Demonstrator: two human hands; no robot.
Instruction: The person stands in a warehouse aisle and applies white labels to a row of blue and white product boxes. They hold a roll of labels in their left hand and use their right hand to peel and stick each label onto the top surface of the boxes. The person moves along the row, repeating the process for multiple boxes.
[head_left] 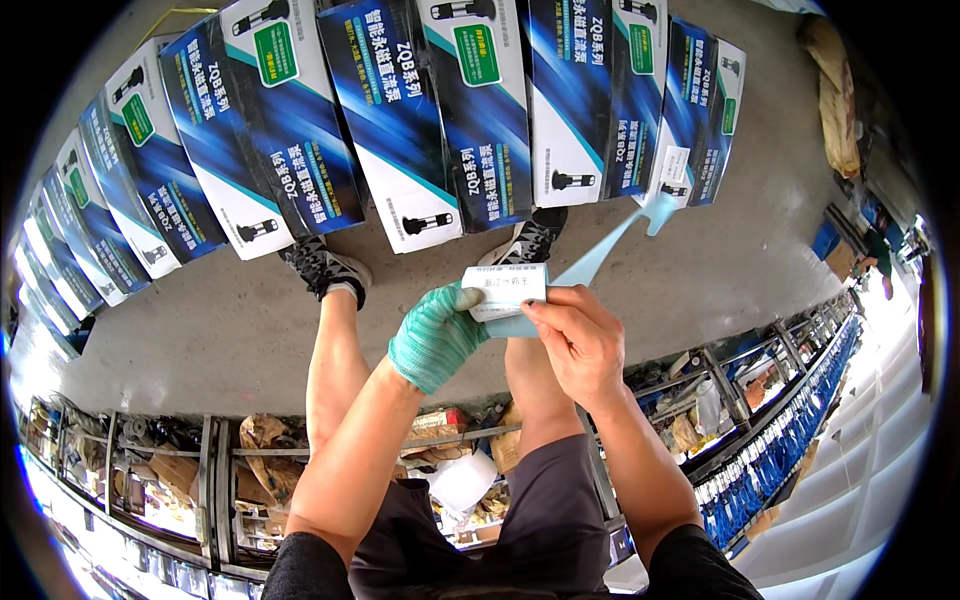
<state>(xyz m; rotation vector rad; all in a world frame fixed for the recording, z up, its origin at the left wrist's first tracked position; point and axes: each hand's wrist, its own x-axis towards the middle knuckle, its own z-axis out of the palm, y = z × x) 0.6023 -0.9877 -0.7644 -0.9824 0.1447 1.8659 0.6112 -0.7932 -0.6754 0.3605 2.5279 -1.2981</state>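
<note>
My left hand [437,338], in a green striped knit glove, is closed on a white printed label [505,287], with the thumb on its left end. My bare right hand [582,345] pinches the label's right edge between thumb and fingertips. A pale blue backing strip [600,252] runs from behind the label up to the right, its far end curled close to the rightmost carton. Blue and white cartons [480,110] stand in a row in front of me. On the rightmost carton [712,120] sits a small white label [673,163].
My shoes [330,272] are on the grey concrete floor [760,260], close to the cartons. Behind me, metal shelving [215,480] holds bags, boxes and loose parts. Many blue items [765,480] line up at the right. A brown wrapped bundle [832,95] lies at the far right.
</note>
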